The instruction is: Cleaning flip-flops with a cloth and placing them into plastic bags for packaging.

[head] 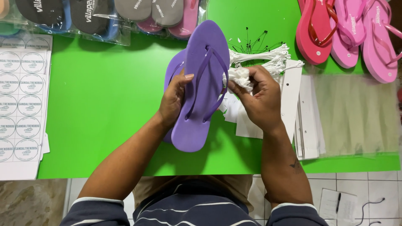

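the left hand (pixel 173 100) grips a pair of purple flip-flops (pixel 201 83) by their left edge, thumb laid across the top sole beside the strap, so the pair is lifted and tilted above the green table (pixel 104 96), toes pointing away from the person; one sandal lies stacked on the other, the lower one showing only as a purple rim on the left. the right hand (pixel 259 98) is closed around a small crumpled white cloth (pixel 239 77), pressing it against the right edge of the top sandal near the strap. just behind that hand lies a bundle of white tag strings (pixel 268 56) with thin black pins (pixel 251 42) fanned out beyond it, and under and beside the wrist sit flat white cards (pixel 307 117) in a loose stack, with a sheet of clear plastic bags (pixel 356 113) to their right. at the far right corner rest red and pink flip-flops (pixel 347 29); along the far edge are bagged grey and dark sandals (pixel 92 16); on the left lie sheets of round stickers (pixel 21 100)
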